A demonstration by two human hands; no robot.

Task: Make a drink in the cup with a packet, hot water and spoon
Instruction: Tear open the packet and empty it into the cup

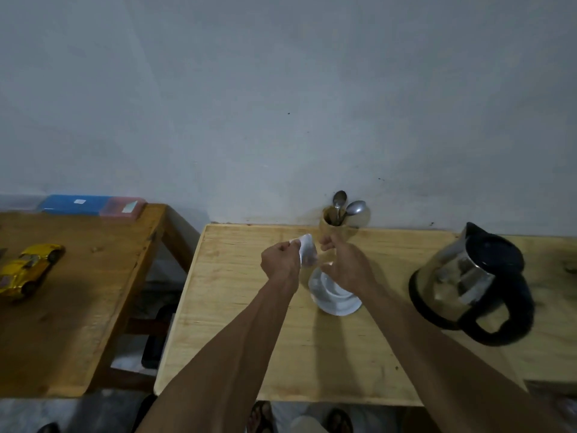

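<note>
A white cup on a white saucer (338,304) stands in the middle of the light wooden table (237,323). Just above its far rim I hold a small white packet (307,250). My left hand (281,260) pinches the packet's upper left corner. My right hand (346,260) is beside it with fingers curled at the packet's right edge, partly covering the cup. Two spoons (345,207) stand in a wooden holder (332,226) against the wall behind my hands. The kettle (468,282), glass and steel with a black lid and handle, sits to the right.
A darker wooden table (78,292) stands to the left across a gap, with a yellow toy car (28,270) and blue and pink boxes (93,205) on it. The grey wall runs right behind both tables. Sandalled feet show below the front edge.
</note>
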